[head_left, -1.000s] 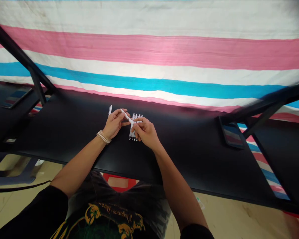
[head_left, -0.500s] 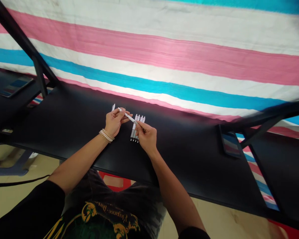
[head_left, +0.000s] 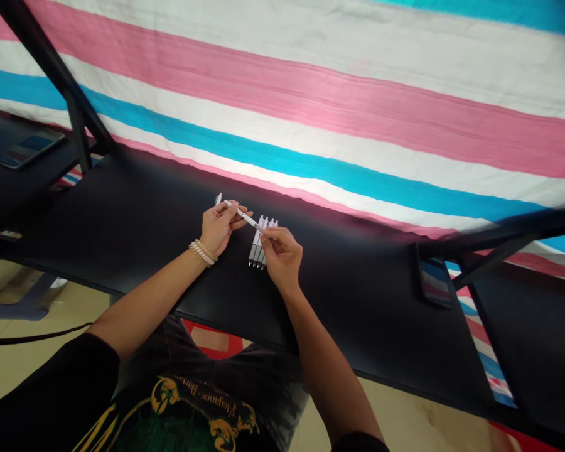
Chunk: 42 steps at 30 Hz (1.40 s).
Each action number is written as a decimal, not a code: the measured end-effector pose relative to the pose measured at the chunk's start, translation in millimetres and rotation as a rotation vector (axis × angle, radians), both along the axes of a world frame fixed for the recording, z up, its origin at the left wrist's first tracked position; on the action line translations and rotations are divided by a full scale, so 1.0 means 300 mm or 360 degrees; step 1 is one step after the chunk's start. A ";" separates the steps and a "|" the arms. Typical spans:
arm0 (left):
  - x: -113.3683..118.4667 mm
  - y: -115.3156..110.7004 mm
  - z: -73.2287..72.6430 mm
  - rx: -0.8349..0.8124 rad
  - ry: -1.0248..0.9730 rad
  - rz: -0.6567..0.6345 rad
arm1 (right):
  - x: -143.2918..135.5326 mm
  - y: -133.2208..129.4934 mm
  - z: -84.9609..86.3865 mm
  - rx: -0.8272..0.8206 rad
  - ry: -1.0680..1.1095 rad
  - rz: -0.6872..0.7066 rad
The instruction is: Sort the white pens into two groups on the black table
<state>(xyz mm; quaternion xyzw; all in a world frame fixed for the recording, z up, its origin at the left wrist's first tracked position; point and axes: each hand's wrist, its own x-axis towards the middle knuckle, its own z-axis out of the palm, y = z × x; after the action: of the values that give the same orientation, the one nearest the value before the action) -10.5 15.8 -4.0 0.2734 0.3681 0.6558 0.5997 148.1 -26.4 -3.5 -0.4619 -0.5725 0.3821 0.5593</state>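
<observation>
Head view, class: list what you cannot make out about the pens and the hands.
- Held pen: too small to tell whether tip or cap is fitted; both hands, left and right, cover its ends.
- Pen row: count unclear, right hand overlaps it.
- Lone pen: mostly behind left hand.

wall: pink-white-blue striped cloth (head_left: 339, 94) | furniture: black table (head_left: 136, 213) | floor: beige tile (head_left: 424, 417)

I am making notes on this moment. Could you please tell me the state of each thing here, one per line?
Left hand: closed on one end of the held pen.
Right hand: pinching the other end.
Held pen: lifted above the table, slanted between both hands.
Row of pens: lying flat, side by side.
Single pen: lying apart, beyond the left hand.
Table: black, bearing the pens.
</observation>
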 end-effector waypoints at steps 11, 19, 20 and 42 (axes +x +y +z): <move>0.004 -0.002 -0.004 -0.0016 -0.0002 -0.0030 | -0.006 0.003 -0.002 -0.0093 -0.0050 -0.0002; 0.005 -0.003 -0.003 0.0006 0.0042 -0.0026 | 0.014 0.000 -0.008 0.0249 -0.0816 -0.0087; 0.001 0.001 -0.004 0.0012 0.0035 -0.0001 | 0.021 0.001 -0.007 0.0301 -0.0925 -0.0125; 0.001 0.009 -0.011 -0.0048 -0.0077 0.0128 | 0.052 0.003 0.030 0.0462 -0.0915 -0.0381</move>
<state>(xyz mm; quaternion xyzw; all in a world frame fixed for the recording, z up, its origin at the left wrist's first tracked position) -10.2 18.3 -7.4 0.2336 0.3741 0.6802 0.5856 163.6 -25.5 5.5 -0.5303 -0.6969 0.0826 0.4757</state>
